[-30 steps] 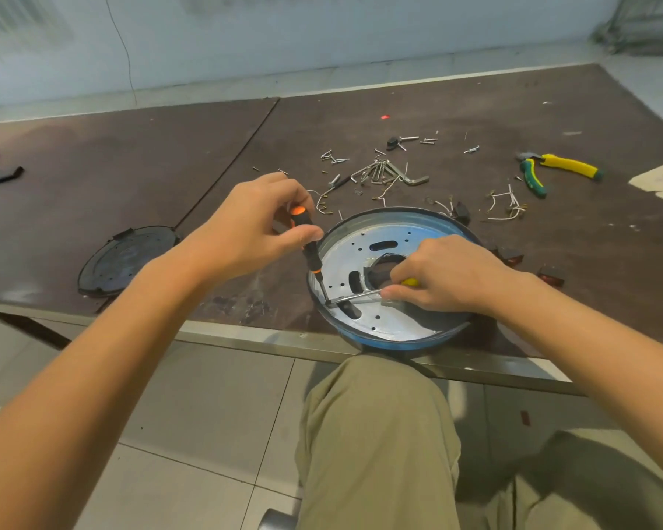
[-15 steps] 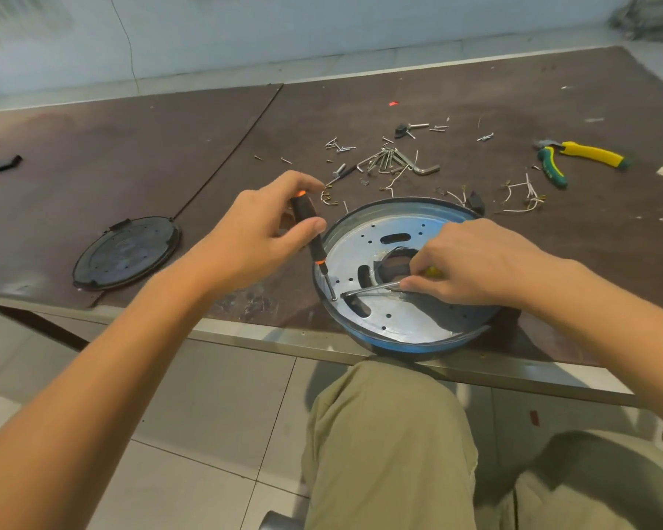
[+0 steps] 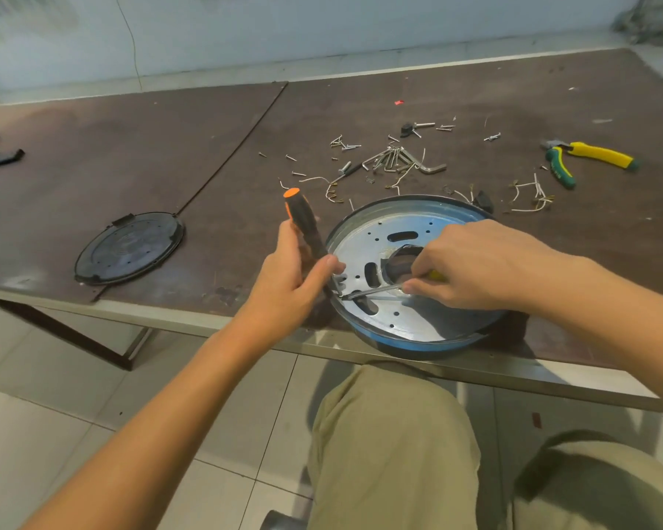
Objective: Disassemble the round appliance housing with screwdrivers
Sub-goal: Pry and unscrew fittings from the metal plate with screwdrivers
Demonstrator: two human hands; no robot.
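Observation:
The round housing (image 3: 402, 326), a silver perforated plate in a blue rim, lies at the table's near edge. My left hand (image 3: 291, 285) grips a black screwdriver with an orange cap (image 3: 301, 216), tilted up and left, its tip down at the plate's left rim. My right hand (image 3: 475, 265) pinches a second screwdriver with a yellow handle (image 3: 376, 291); its metal shaft lies nearly flat across the plate, pointing left. Both tips meet at about the same spot on the plate. Most of the yellow handle is hidden under my right hand.
A black round cover (image 3: 129, 248) lies to the left on the brown table (image 3: 92, 166). Loose screws, hex keys (image 3: 399, 160) and wire bits (image 3: 532, 193) lie scattered behind the housing. Yellow-green pliers (image 3: 586, 158) lie at the far right. My knees sit below the table edge.
My left hand has slid down the black screwdriver, baring its orange cap, and the handle now leans further left. My right hand keeps the flat screwdriver in place.

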